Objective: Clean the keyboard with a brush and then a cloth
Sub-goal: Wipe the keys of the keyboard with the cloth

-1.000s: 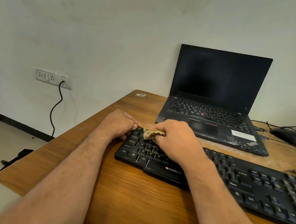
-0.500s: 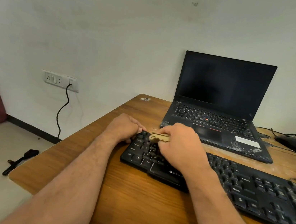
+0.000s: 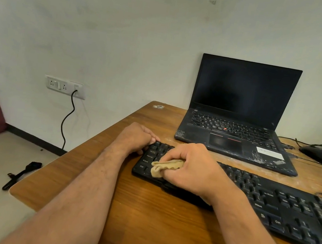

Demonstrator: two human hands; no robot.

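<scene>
— What is seen, taken from the biggest thing down?

— A wooden table (image 3: 161,234) is set against a pale wall. An open black laptop (image 3: 236,115) with a dark screen is placed at its far side, and a long black keyboard (image 3: 287,210) is laid nearer, slanting toward the right edge.

— Where are the hands found?

— Both are placed at the keyboard's left end. The left hand (image 3: 135,139) is rested on the far-left corner with its fingers curled over the edge. The right hand (image 3: 189,166) is held over the left-hand keys.

— And the cloth?

— A tan cloth (image 3: 162,167) is bunched and pinched between the right thumb and curled fingers, and is pressed onto the keys near Shift and Ctrl.

— Anything smaller?

— A dark mouse (image 3: 319,156) is seen at the far right, and a black brush (image 3: 20,175) is left lying on the floor beside the table.
</scene>
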